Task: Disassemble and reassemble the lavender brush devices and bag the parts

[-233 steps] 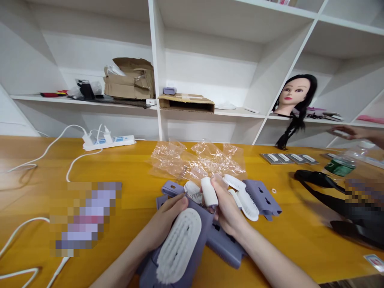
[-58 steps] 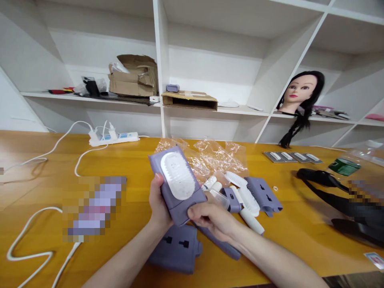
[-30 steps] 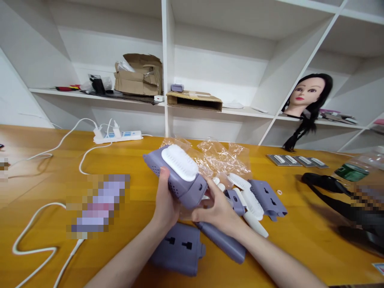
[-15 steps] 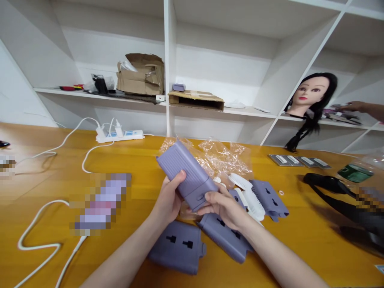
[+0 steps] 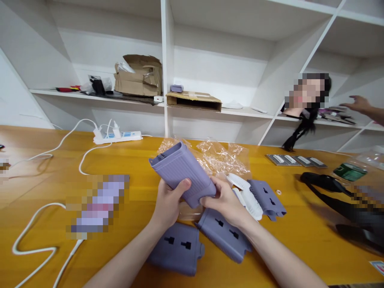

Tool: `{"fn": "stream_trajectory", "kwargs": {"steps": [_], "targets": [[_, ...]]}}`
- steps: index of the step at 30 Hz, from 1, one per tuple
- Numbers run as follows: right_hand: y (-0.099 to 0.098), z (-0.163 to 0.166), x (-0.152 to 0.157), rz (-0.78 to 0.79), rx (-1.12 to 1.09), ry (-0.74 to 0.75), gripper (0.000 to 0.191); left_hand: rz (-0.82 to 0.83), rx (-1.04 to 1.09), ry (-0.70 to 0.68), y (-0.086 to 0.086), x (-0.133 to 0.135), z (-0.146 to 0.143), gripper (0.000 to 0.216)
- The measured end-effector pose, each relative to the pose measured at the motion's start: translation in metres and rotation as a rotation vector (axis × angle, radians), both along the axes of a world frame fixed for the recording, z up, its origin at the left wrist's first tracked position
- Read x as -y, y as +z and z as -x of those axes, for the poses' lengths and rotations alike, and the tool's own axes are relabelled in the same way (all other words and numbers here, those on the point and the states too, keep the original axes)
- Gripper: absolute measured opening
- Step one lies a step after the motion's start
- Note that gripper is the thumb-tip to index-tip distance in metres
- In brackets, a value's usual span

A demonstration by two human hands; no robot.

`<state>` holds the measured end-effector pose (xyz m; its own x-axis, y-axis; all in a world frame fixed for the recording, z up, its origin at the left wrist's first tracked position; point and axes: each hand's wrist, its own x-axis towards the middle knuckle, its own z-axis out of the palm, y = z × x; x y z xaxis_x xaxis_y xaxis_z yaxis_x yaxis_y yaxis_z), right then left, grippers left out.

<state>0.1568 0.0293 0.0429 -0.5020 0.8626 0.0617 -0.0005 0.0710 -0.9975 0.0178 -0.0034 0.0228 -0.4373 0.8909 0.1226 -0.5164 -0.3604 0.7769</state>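
Observation:
Above the table, both my hands grip one purple ribbed plastic housing (image 5: 187,172), tilted so that its open, hollow upper end shows. My left hand (image 5: 171,198) is closed round its left side, thumb lying on the ribbed face. At the lower right end, my right hand (image 5: 223,200) pinches the housing between thumb and fingers. Beneath my hands lie a purple housing part (image 5: 177,250) and a second purple part (image 5: 225,234), both with black keyhole slots. Another slotted purple part (image 5: 267,198) rests to the right, beside white toothed plastic pieces (image 5: 252,204).
Crumpled clear plastic bags (image 5: 222,156) lie behind the housing. A power strip (image 5: 120,138), white cables and a blurred-out phone-like device (image 5: 99,206) are on the left. Black headphones (image 5: 336,196) and a bottle (image 5: 351,172) lie right. Another person's hand (image 5: 360,104) reaches along the shelf.
The housing has been tipped in my hands, so its open upper end now shows. At the right shelf, the other person's hand has come away from the items there, fingers spread.

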Motion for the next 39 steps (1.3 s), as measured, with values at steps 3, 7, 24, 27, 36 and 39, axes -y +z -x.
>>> {"fn": "stream_trajectory", "kwargs": {"steps": [3, 7, 24, 27, 36, 39], "targets": [[0.002, 0.000, -0.001, -0.021, 0.144, 0.054, 0.030, -0.004, -0.039, 0.013, -0.002, 0.002, -0.002, 0.035], [-0.001, -0.002, 0.000, -0.051, 0.216, 0.040, 0.032, -0.013, -0.052, 0.005, -0.005, 0.005, -0.005, 0.034], [-0.021, 0.011, 0.008, -0.703, 0.736, -0.403, 0.037, 0.008, 0.051, 0.001, 0.000, -0.001, -0.014, 0.073], [-0.020, 0.011, 0.008, -0.686, 0.720, -0.378, 0.043, 0.033, 0.066, 0.013, -0.004, 0.000, -0.018, 0.067], [-0.024, 0.012, 0.012, -0.906, 0.763, -0.297, 0.034, -0.025, -0.130, -0.022, -0.008, -0.003, -0.009, 0.050], [-0.023, 0.013, 0.013, -0.834, 0.791, -0.306, 0.026, -0.025, -0.082, 0.012, -0.006, -0.004, -0.010, 0.056]]}}
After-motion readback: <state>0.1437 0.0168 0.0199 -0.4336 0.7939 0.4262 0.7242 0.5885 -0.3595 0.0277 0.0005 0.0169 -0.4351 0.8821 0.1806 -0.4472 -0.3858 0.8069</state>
